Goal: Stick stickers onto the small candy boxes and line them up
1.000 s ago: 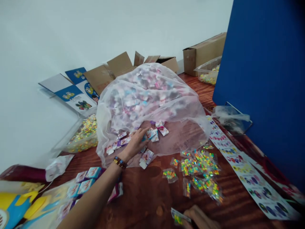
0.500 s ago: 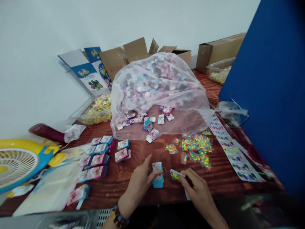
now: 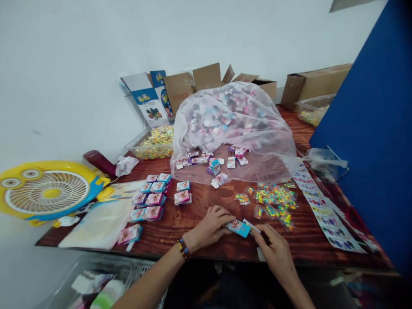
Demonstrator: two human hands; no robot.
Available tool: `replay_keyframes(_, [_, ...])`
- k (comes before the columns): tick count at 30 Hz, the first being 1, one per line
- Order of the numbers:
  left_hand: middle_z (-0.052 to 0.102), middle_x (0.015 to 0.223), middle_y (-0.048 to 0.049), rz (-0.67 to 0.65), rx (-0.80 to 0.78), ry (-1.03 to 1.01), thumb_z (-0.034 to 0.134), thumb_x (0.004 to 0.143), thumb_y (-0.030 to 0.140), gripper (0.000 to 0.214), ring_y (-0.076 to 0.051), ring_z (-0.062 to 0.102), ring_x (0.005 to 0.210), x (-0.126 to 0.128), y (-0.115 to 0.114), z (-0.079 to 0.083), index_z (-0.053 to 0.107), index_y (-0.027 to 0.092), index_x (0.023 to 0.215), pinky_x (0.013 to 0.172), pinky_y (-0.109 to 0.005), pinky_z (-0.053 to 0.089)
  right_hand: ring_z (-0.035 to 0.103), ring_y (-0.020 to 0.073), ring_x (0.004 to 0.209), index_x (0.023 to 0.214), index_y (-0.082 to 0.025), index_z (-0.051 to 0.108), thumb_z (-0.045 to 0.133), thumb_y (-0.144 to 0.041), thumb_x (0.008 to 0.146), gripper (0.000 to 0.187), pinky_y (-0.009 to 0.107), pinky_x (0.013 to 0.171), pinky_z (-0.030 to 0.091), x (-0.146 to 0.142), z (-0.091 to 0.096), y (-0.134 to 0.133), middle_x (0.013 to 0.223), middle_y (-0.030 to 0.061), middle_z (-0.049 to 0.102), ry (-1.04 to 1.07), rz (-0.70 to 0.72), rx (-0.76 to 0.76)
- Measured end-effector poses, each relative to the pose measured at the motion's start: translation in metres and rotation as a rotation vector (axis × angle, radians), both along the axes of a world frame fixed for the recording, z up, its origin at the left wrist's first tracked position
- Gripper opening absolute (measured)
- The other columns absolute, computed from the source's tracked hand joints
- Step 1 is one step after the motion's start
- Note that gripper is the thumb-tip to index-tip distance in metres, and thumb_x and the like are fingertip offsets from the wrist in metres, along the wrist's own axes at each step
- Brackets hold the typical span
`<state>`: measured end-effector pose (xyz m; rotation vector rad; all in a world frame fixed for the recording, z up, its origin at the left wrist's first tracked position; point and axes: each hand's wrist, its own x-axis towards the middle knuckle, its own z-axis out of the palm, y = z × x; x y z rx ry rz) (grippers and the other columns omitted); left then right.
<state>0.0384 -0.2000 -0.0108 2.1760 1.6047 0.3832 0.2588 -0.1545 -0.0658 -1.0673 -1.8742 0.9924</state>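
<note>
My left hand (image 3: 211, 225), a bead bracelet on its wrist, is closed on a small blue box (image 3: 238, 227) near the table's front edge. My right hand (image 3: 273, 246) pinches a small clear packet (image 3: 251, 225) of coloured beads against the box's right end. Just beyond lie several loose bead packets (image 3: 273, 201). To the left, small blue and pink boxes (image 3: 154, 195) stand in rows. A big clear plastic bag (image 3: 236, 124) full of such boxes lies behind, with some spilling from its mouth.
A yellow cartoon desk fan (image 3: 46, 191) stands at the left. Sticker sheets (image 3: 322, 206) lie along the right beside a blue partition (image 3: 373, 128). Open cardboard boxes (image 3: 206, 79) and clear tubs (image 3: 152, 143) of beads sit at the back. A wooden table (image 3: 199, 249) carries everything.
My left hand has come back from the bag's mouth with a blue box to the front edge. My right hand brought its packet up against the box. The view tilted up and back.
</note>
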Motion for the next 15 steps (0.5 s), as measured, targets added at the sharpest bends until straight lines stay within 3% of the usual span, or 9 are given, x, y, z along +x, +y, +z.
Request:
replay_keyframes(2, [0.062, 0.104, -0.0032, 0.095, 0.018, -0.071, 0.044, 0.092, 0.037, 0.027, -0.018, 0.047, 0.101, 0.006, -0.003, 0.001, 0.057, 0.025, 0.111, 0.093, -0.037, 0.035, 0.058, 0.0164, 0.069, 0.083, -0.019, 0.063, 0.043, -0.046, 0.090, 0.035, 0.024, 0.064, 0.044, 0.000, -0.001, 0.000, 0.076, 0.0043, 0.062, 0.007, -0.004, -0.014])
replay_keyframes(4, [0.062, 0.092, -0.0025, 0.206, 0.021, -0.099, 0.036, 0.095, 0.038, 0.030, -0.017, 0.048, 0.093, 0.009, -0.009, 0.001, 0.061, 0.020, 0.093, 0.088, -0.035, 0.036, 0.057, 0.0165, 0.068, 0.082, -0.018, 0.063, 0.043, -0.048, 0.090, 0.036, 0.024, 0.063, 0.044, 0.000, -0.001, 0.001, 0.074, 0.0043, 0.062, 0.011, 0.002, -0.026])
replay_keyframes(7, [0.059, 0.090, -0.0035, 0.377, 0.000, -0.022, 0.033, 0.095, 0.040, 0.037, -0.018, 0.047, 0.091, 0.007, -0.017, -0.004, 0.059, 0.018, 0.081, 0.083, -0.036, 0.037, 0.056, 0.0163, 0.066, 0.080, -0.018, 0.064, 0.045, -0.048, 0.089, 0.036, 0.025, 0.062, 0.043, 0.000, 0.001, 0.001, 0.072, 0.0034, 0.061, 0.011, -0.003, -0.041])
replay_keyframes(11, [0.056, 0.107, -0.0072, 0.545, 0.020, 0.127, 0.035, 0.094, 0.037, 0.030, -0.022, 0.047, 0.099, 0.006, -0.021, -0.014, 0.055, 0.021, 0.110, 0.085, -0.040, 0.039, 0.057, 0.0168, 0.068, 0.082, -0.019, 0.063, 0.047, -0.047, 0.088, 0.033, 0.026, 0.064, 0.042, 0.000, 0.003, 0.001, 0.074, 0.0032, 0.063, 0.000, 0.011, -0.086])
replay_keyframes(15, [0.055, 0.111, -0.0097, 0.492, 0.079, 0.262, 0.049, 0.087, 0.046, 0.047, -0.027, 0.047, 0.102, 0.014, -0.018, -0.020, 0.044, 0.021, 0.127, 0.084, -0.044, 0.041, 0.057, 0.0169, 0.067, 0.081, -0.018, 0.063, 0.049, -0.047, 0.087, 0.033, 0.026, 0.064, 0.043, 0.001, 0.002, 0.002, 0.076, 0.0033, 0.064, 0.000, 0.027, -0.109])
